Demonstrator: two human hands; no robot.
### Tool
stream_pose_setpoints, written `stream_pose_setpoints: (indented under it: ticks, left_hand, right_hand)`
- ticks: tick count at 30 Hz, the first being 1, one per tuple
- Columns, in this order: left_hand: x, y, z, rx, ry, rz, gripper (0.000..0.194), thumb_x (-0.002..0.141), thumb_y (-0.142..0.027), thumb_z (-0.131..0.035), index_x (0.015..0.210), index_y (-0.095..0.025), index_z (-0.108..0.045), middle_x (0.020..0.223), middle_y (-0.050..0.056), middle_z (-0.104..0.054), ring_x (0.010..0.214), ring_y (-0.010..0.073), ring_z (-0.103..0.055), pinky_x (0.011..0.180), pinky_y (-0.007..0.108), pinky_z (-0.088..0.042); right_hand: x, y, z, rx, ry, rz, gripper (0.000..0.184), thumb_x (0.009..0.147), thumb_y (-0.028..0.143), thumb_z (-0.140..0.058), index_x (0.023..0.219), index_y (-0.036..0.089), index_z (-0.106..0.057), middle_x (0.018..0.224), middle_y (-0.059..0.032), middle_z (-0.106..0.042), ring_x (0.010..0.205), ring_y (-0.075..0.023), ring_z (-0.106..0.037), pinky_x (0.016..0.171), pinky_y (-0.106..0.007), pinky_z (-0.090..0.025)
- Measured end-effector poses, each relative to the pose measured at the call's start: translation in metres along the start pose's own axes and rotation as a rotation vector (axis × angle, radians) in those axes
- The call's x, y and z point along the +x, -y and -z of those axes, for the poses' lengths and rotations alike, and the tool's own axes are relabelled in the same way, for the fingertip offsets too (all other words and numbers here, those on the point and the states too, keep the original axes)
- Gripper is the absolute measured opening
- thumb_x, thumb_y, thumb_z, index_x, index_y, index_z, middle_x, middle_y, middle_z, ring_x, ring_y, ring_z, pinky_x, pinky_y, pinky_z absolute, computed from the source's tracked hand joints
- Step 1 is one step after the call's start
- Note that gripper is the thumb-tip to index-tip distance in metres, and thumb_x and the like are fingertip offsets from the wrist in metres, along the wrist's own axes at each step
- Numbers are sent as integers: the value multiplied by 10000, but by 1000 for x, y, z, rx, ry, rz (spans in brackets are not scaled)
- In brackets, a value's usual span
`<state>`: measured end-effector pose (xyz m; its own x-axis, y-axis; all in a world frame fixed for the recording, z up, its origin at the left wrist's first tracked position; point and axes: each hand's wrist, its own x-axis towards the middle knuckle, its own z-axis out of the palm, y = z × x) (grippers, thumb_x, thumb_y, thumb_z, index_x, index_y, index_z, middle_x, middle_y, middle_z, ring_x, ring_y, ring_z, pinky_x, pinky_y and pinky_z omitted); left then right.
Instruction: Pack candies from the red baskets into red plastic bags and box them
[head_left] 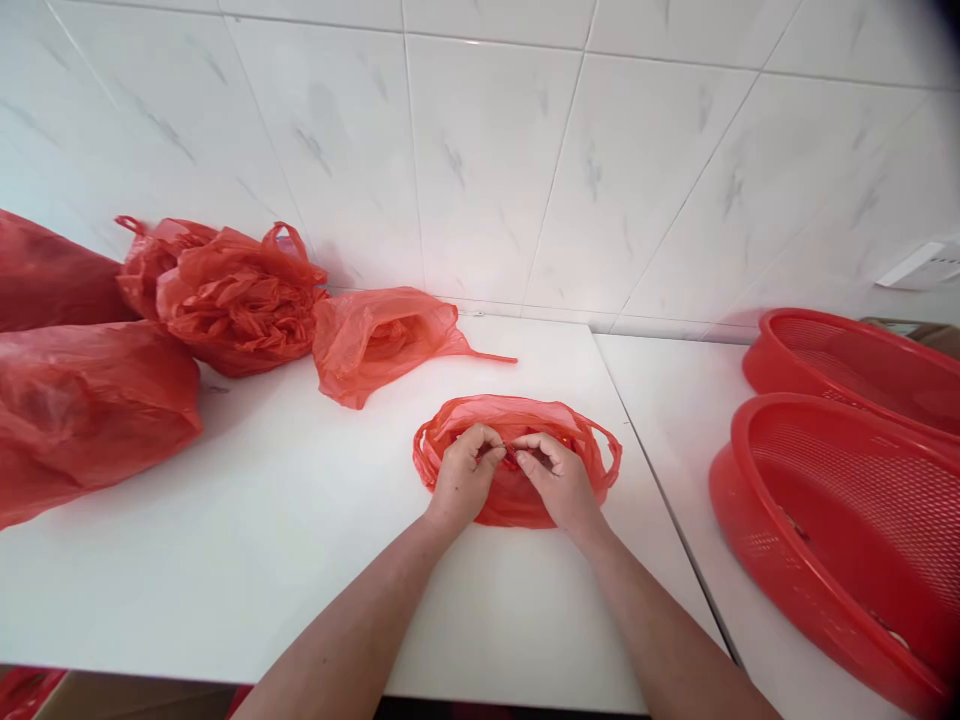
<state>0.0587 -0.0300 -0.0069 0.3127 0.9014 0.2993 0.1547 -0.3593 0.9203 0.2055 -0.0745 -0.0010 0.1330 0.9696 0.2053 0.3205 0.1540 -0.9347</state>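
A red plastic bag [517, 510] lies opened out on the white table, its handle loops spread left and right. Over its mouth, my left hand [471, 470] is closed in a pinch, thumb against forefinger. My right hand [556, 478] pinches too, and the fingertips of both hands nearly meet. Between them shows a small dark red bit, too small to name. What lies inside the bag is mostly hidden by the hands.
Left of the hands, a crumpled red bag [390, 335] lies near the tiled wall [487, 150]. Bulging red bags [240, 300] stand farther left. Two red perforated baskets [750, 500] sit on the right-hand surface, beyond a seam in the white table [300, 560].
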Motion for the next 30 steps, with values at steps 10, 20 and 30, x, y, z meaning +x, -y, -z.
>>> stream_pose_setpoints:
  ticks: [10, 20, 30]
  left_hand:
    - [1, 1, 0, -37, 78, 42, 100, 815, -153, -494, 776, -197, -575, 777, 5, -605, 747, 138, -551, 708, 275, -450]
    - [2, 0, 0, 16, 76, -12, 111, 785, -122, -520, 717, -195, -568, 774, 5, -574, 755, 138, -525, 707, 272, -437]
    - [1, -3, -4, -219, 125, 111, 76, 819, -177, -498, 746, -184, -516, 717, -15, -523, 689, 112, -495, 664, 243, -424]
  right_hand:
    - [-2, 1, -5, -123, -68, 91, 62, 794, 263, -588, 744, 228, -597, 753, -10, -596, 722, -163, -564, 648, -298, -479]
    - [-2, 1, -8, -311, -148, 204, 144, 776, 158, -500, 648, 220, -527, 659, 1, -555, 622, -141, -512, 567, -272, -417]
    - [-3, 7, -10, -98, -175, 48, 133, 766, 208, -525, 636, 203, -552, 605, 10, -550, 554, -122, -487, 505, -248, -414]
